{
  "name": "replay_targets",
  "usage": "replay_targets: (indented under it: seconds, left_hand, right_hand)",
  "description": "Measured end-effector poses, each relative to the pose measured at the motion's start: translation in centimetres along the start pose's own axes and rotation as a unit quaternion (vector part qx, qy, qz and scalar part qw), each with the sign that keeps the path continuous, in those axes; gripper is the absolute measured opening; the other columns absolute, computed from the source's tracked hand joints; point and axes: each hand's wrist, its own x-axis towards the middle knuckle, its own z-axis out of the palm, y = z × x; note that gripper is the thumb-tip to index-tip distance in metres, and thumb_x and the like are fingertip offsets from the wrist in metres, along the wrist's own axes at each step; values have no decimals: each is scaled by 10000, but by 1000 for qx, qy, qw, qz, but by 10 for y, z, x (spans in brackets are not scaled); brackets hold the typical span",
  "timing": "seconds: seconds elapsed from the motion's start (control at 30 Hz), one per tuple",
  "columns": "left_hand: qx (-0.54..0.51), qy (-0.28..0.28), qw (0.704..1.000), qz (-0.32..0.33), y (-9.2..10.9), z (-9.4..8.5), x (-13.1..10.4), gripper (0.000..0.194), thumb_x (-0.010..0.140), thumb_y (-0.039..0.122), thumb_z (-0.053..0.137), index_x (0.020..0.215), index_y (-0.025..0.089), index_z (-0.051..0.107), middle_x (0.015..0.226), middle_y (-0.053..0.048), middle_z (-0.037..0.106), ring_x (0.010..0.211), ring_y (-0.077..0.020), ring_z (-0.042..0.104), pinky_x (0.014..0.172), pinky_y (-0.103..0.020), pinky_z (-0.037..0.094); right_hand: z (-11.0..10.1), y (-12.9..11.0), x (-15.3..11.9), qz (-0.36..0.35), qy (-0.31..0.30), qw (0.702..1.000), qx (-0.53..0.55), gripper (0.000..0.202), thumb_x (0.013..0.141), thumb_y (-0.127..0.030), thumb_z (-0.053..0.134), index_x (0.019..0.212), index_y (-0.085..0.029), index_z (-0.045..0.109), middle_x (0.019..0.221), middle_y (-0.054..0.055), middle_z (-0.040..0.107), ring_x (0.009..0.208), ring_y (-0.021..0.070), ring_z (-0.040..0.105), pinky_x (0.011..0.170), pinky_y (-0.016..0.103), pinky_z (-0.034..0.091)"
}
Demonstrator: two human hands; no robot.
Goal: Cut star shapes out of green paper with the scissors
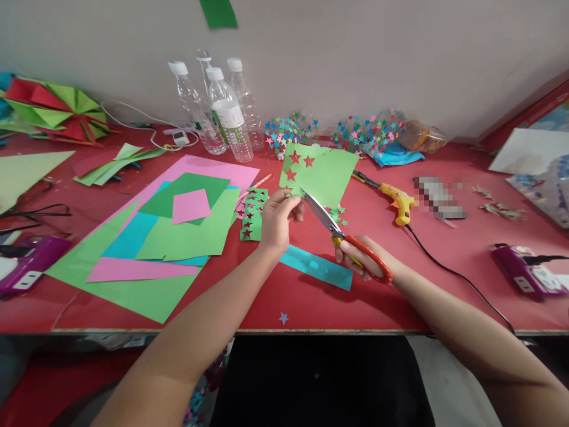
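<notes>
My left hand [280,216] pinches a small piece of green paper, mostly hidden by the fingers. In my right hand [362,255] are scissors [326,219] with red and yellow handles, their blade tips at that piece. Behind the hands lies a light green sheet [331,172] with star-shaped holes. A darker green strip [252,222] with rows of star cut-outs lies left of my left hand. Small green stars [341,214] lie by the blades. Below them is a blue paper strip [317,267], and a single purple star [283,318] sits near the table's front edge.
Stacked coloured sheets [155,237] cover the left of the red table. Plastic bottles [229,115] and bags of stars [371,130] stand along the wall. To the right are a yellow glue gun [398,201], its trailing cord, and a purple power strip [528,270].
</notes>
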Motion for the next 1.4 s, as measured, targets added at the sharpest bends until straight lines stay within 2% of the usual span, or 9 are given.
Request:
replay_targets:
  seconds: [0.27,0.43,0.63,0.87,1.0,1.23,1.4]
  left_hand:
    - [16,-12,1000,-7,-1,3,-2,112,758,243,607,662,187,591,542,38,559,446,-58,492,443,-197,387]
    - [11,-11,1000,-16,-2,4,-3,120,749,254,624,658,186,585,539,41,556,441,-55,488,442,-193,381]
    - [4,-11,1000,-27,-3,4,-3,103,750,251,637,672,189,609,541,39,564,444,-55,495,445,-193,381]
    - [9,-10,1000,-23,-3,4,-4,119,746,262,629,661,187,594,540,39,559,443,-54,492,446,-193,382]
    - [4,-3,1000,-30,-3,4,-4,105,735,267,636,674,189,601,534,40,563,437,-58,493,440,-194,382]
    - [9,-12,1000,-24,-2,3,-2,117,744,250,622,654,186,586,540,39,567,443,-56,500,443,-190,384]
    - [22,-14,1000,-8,-3,1,0,121,758,254,612,661,190,578,549,42,560,449,-57,499,439,-188,385]
  right_hand:
    - [6,-3,-1,3,0,1000,7,571,873,-701,387,743,-165,535,387,-65,428,301,76,404,357,203,340]
    - [7,-1,0,-11,8,1000,9,546,898,-666,378,742,-166,530,389,-69,423,311,75,410,387,211,359]
    - [9,-4,0,11,18,1000,23,526,901,-653,380,721,-178,516,371,-73,418,288,76,397,350,204,330]
    - [10,-15,-2,51,40,998,-9,443,946,-509,401,653,-189,487,329,-69,423,267,64,363,359,196,329]
    - [10,-16,-1,56,44,997,-16,433,946,-477,412,633,-187,482,328,-64,424,271,65,370,367,197,338]
    - [6,-8,0,31,33,999,4,440,919,-538,437,668,-183,500,357,-63,430,272,62,374,336,189,306]
    - [4,-10,-1,43,39,998,5,442,905,-557,462,672,-186,515,375,-62,423,274,63,366,299,183,301]
